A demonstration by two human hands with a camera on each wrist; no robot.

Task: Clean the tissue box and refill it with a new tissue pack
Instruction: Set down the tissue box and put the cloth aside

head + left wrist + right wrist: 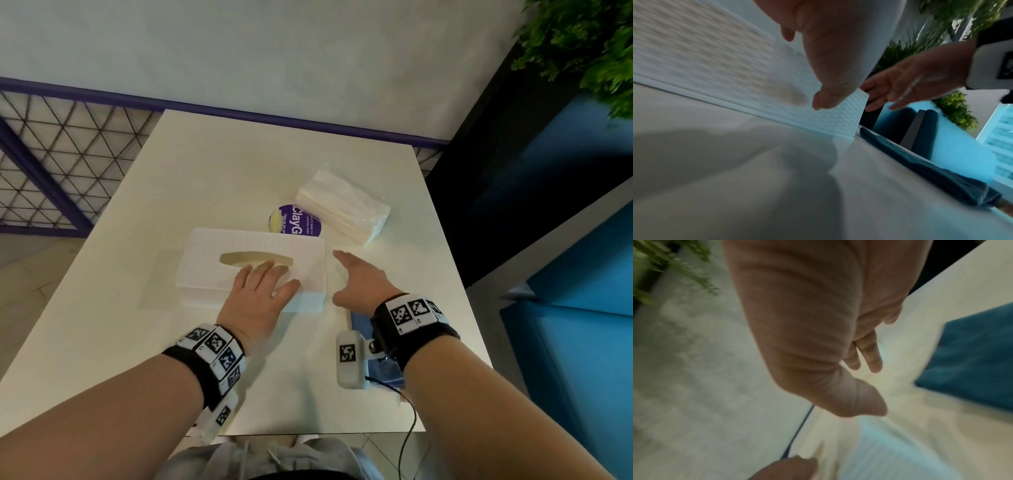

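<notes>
A white textured tissue box (212, 246) (719, 65) with an oval slot on top stands in the middle of the pale table (113, 342). My left hand (265, 287) (830, 68) lies flat on its near right top, fingers straight, thumb at the near edge. My right hand (356, 277) (906, 84) (818, 337) hovers open just right of the box, fingers stretched, holding nothing. A clear-wrapped new tissue pack (342, 207) lies further back right. A folded blue cloth (383, 366) (920, 168) (970, 356) lies under my right wrist.
A round purple sticker (303, 222) with a small yellow-white object (275, 219) beside it lies behind the box. A blue seat (575, 274) and a green plant (589, 41) are to the right. A wire mesh railing (61, 154) stands at the left.
</notes>
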